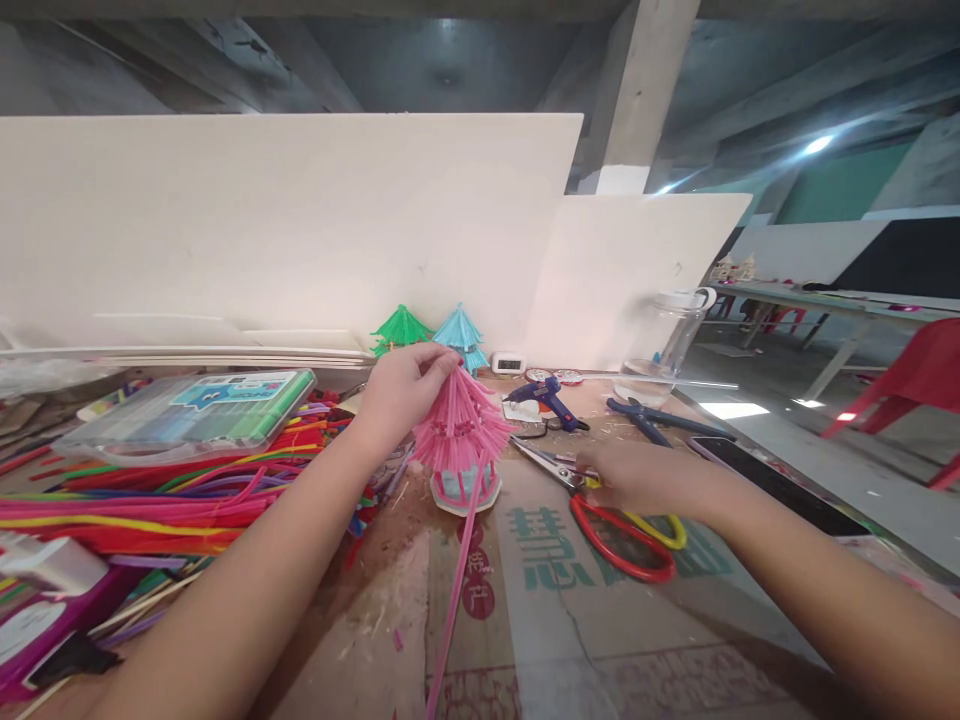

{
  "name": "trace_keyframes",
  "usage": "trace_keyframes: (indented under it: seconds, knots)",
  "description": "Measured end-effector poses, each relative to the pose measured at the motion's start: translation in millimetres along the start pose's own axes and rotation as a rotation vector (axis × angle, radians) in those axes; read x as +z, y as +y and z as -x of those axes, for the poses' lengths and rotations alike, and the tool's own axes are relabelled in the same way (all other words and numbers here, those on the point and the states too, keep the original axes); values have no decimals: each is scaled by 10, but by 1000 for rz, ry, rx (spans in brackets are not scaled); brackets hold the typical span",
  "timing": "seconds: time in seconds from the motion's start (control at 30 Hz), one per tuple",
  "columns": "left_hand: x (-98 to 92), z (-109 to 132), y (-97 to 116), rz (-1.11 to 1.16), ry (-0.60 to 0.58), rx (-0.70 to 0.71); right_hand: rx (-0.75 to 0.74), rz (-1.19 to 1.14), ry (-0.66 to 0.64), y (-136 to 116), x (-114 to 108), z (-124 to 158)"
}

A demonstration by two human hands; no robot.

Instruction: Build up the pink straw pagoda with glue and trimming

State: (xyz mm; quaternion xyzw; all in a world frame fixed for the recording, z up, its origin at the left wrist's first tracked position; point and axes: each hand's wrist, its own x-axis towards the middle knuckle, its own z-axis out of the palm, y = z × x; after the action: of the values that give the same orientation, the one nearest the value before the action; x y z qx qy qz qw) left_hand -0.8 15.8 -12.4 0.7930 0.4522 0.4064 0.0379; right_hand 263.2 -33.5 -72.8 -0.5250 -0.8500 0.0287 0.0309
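Observation:
A pink tiered model like a small pagoda (459, 425), its fringed roofs seemingly made of pipe cleaners, stands upright on a pale base. My left hand (409, 385) is closed, thumb and fingers pinching the model's peak. One long pink pipe cleaner (454, 610) trails from the model toward me. To the right, red-handled scissors (622, 545) lie on the table with a yellow handle (667, 530) beside them. Over these handles is my right hand (626, 475), smeared by motion with its fingers partly hidden; whether it grips anything cannot be made out.
Colourful pipe cleaners (172, 510) and a plastic marker case (202, 415) lie left. Behind stand a green model (403, 328) and a blue one (459, 332). A glue gun (553, 403), pliers (645, 420), a clear jug (667, 335) and a phone (772, 485) sit right.

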Motion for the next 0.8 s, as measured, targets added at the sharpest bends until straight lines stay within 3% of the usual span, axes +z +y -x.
trace_keyframes:
  seconds: [0.07, 0.13, 0.2, 0.27, 0.4, 0.8]
  knots:
    - [5, 1, -2, 14, -4, -2, 35, 75, 57, -107, -98, -17]
    - [12, 4, 1, 20, -12, -1, 11, 118, 243, -254, -198, -69]
    - [18, 7, 6, 30, -15, 9, -98, 119, 466, -406, -278, -151]
    - [22, 13, 13, 37, -15, 22, -259, 114, 601, -530, -327, -246]
    - [18, 21, 19, 31, -13, 27, -477, 191, 645, -656, -309, -390]
    - [42, 25, 55, 33, -30, 40, -502, 263, 833, -599, -82, -454]
